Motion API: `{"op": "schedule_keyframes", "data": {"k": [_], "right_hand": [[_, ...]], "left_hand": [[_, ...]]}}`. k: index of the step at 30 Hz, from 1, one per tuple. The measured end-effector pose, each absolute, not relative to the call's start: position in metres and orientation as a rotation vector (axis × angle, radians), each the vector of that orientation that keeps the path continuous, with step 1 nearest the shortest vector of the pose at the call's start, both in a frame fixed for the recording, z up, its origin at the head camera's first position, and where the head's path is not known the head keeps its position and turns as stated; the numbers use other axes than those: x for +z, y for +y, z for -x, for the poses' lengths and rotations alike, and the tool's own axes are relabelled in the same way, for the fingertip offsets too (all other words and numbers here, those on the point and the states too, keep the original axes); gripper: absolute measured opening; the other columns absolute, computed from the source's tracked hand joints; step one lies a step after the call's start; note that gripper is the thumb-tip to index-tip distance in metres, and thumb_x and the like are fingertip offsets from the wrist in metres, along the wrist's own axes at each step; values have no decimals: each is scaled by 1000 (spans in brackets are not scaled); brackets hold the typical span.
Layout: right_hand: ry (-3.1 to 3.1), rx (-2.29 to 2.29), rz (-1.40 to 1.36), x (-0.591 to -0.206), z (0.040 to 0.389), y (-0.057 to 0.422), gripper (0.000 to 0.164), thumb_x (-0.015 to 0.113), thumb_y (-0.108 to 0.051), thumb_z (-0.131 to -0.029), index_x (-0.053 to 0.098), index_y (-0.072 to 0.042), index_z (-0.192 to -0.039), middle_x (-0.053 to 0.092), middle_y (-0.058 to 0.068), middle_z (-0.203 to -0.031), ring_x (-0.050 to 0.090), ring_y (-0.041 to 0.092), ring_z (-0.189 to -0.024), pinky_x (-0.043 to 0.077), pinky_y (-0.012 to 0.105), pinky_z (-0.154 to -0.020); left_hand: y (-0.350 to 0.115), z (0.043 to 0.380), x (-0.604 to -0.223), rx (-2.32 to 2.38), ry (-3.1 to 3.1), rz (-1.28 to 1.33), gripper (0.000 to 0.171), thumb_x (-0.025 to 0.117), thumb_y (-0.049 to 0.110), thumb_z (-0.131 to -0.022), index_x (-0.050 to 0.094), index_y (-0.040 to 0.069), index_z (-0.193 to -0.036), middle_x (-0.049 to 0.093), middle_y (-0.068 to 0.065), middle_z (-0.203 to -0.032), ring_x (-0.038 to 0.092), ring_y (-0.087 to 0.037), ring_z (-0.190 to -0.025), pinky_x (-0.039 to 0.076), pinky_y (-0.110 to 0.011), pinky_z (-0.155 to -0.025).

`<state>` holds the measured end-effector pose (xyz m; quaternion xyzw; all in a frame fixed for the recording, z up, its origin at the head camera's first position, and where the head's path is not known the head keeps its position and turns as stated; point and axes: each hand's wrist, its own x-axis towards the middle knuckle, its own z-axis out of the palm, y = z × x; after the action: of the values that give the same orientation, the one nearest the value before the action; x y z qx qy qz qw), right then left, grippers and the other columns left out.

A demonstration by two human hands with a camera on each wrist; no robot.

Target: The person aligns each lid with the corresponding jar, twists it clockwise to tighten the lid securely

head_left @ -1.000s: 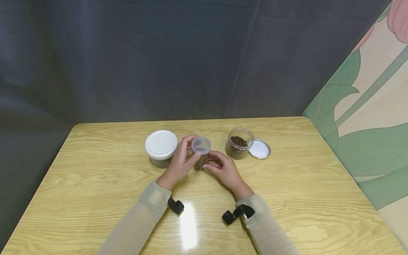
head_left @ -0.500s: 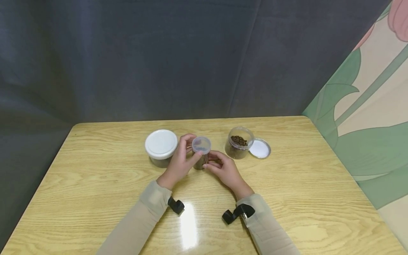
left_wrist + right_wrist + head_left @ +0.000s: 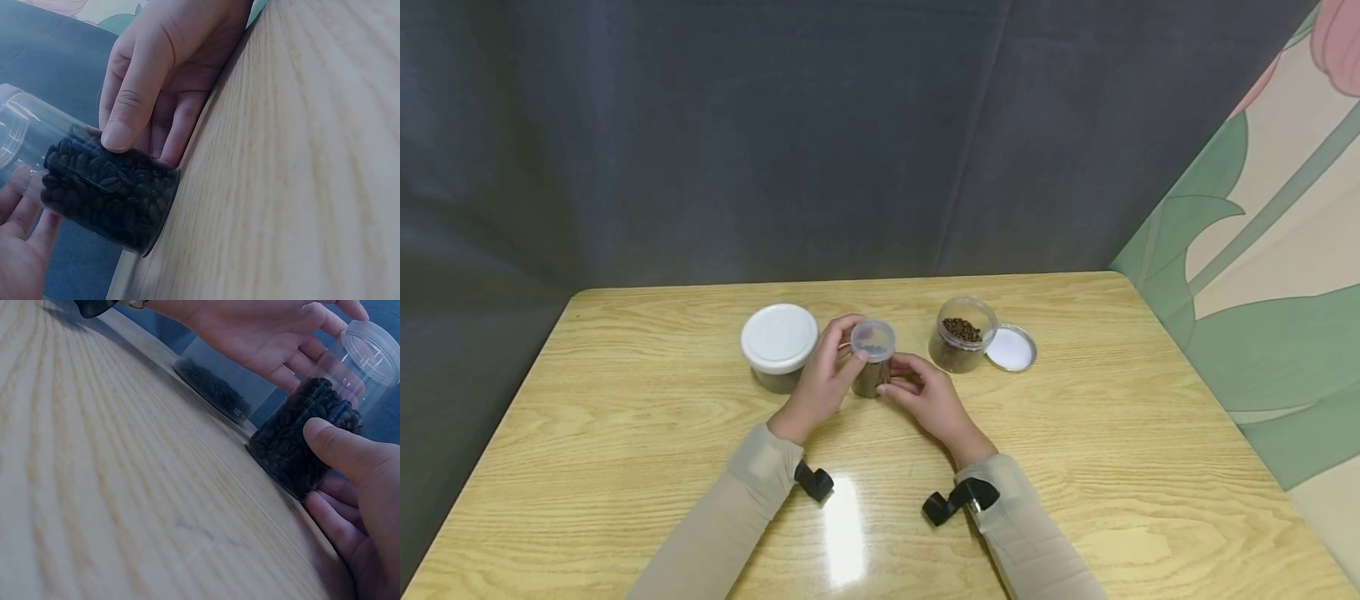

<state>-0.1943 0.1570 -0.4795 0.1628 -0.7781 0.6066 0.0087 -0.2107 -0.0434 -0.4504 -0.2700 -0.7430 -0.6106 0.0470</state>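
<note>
A small clear jar (image 3: 870, 382) of dark coffee beans stands upright on the table, a translucent lid (image 3: 873, 337) on its top. My left hand (image 3: 822, 379) grips the jar near the top, thumb on the lid's rim and fingers round the far side. Lower down, my right hand (image 3: 931, 402) holds the body; in the left wrist view its thumb (image 3: 125, 119) presses on the wall at bean level. The right wrist view has the jar (image 3: 294, 437) about half full, with fingers of the left hand (image 3: 269, 344) behind it.
Close left of my left hand stands a tub (image 3: 779, 346) with a white lid. Back right, an uncovered clear jar (image 3: 958, 354) holds brown beans, and a round lid (image 3: 1011, 350) lies beside it. A dark curtain (image 3: 790, 150) hangs behind the table (image 3: 662, 467).
My left thumb has shifted slightly up and left along the lid's rim. The right hand and the jar stay practically in place.
</note>
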Motion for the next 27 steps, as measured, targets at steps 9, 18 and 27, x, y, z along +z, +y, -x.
{"op": "schedule_keyframes", "data": {"k": [9, 18, 27], "right_hand": [[-2442, 1903, -487, -480, 194, 158, 47, 76, 3, -88, 60, 7, -132, 64, 24, -124, 64, 38, -115, 55, 27, -95], [-2449, 1909, -493, -478, 193, 157, 48, 76, 3, -88, 59, 8, -133, 64, 26, -123, 63, 39, -116, 55, 30, -97], [-2445, 1902, -503, -479, 194, 157, 47, 75, 3, -89, 59, 8, -133, 64, 25, -122, 63, 38, -116, 55, 31, -97]], "left_hand": [[-42, 212, -448, -1879, -2232, 853, 41, 42, 10, -108, 43, -1, -148, 47, -21, -142, 50, -34, -130, 45, -48, -110], [-42, 211, -449, -1929, -2257, 806, 70, 63, 43, -100, 33, -2, -145, 48, -22, -137, 51, -35, -127, 42, -48, -113], [-47, 210, -447, -1919, -2300, 869, 52, 58, 24, -105, 36, 4, -148, 43, -17, -146, 46, -32, -135, 36, -50, -117]]}}
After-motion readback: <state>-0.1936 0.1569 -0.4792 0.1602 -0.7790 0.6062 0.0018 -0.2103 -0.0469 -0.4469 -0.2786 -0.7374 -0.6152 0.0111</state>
